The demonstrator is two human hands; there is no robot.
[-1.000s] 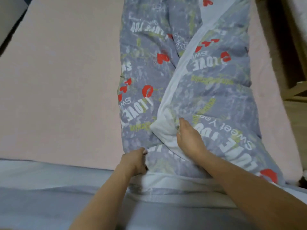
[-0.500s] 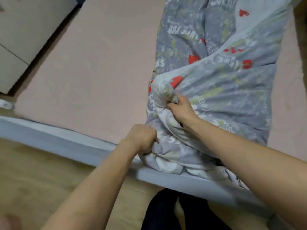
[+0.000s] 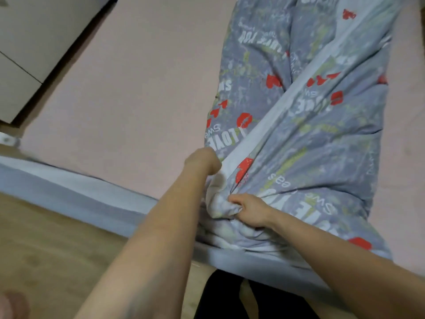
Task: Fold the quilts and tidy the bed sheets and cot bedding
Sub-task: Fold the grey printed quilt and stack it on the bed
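Since half a second ago, I log: quilt [image 3: 310,139], long bundle on bed's [image 3: 128,93] right; lifted corner lowered to near edge. Left hand [image 3: 202,161], right hand [image 3: 249,209] both clutch it; fold unfinished.

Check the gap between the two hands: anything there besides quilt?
Only quilt. In the head view, a bunched white-lined fold of the printed quilt fills the gap between the left hand and right hand.
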